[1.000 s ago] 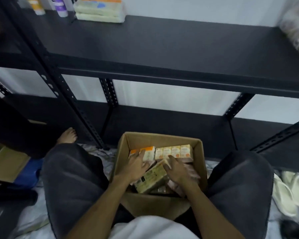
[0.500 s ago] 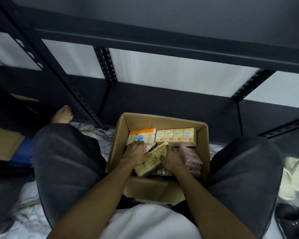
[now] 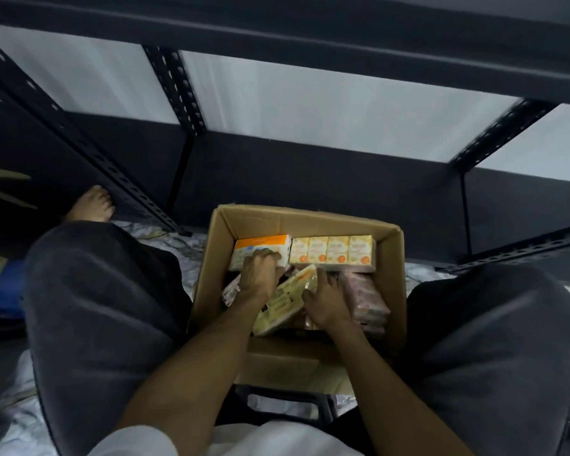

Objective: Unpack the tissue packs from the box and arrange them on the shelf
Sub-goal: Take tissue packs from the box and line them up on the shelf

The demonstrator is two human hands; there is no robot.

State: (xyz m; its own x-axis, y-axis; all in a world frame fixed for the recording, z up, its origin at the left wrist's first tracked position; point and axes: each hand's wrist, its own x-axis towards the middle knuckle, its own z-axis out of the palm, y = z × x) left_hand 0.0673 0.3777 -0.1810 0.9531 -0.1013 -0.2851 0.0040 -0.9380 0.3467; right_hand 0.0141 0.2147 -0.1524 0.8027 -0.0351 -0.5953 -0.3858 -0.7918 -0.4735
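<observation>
A person sits with the open box (image 3: 306,222) on the floor between their knees, both hands down inside it. The left hand (image 3: 259,274) has its fingers curled over the near edge of an orange-topped pack (image 3: 260,248) that lies flat at the box's far left, its long axis running left to right. Just beside that, along the far wall, stands a row of four packs (image 3: 333,253), faces toward the camera, the row also running left to right.

In the middle lies a yellow pack (image 3: 285,299), tilted, its long axis diagonal: the far end points up toward the right, the near end drops toward the person's left. The right hand (image 3: 326,302) rests on this pack's right edge with fingers bent round the far end, gripping it. The left wrist lies over its left side.

To the right of the hand, pink packs (image 3: 364,297) are stacked against the right wall, long axis running away from the camera. A corner of another pinkish pack (image 3: 229,291) shows under the left wrist; its lie is hard to tell.

Behind the box runs the dark shelf (image 3: 293,179) with slotted uprights. A bare foot (image 3: 91,205) rests on the floor at the left by one upright.
</observation>
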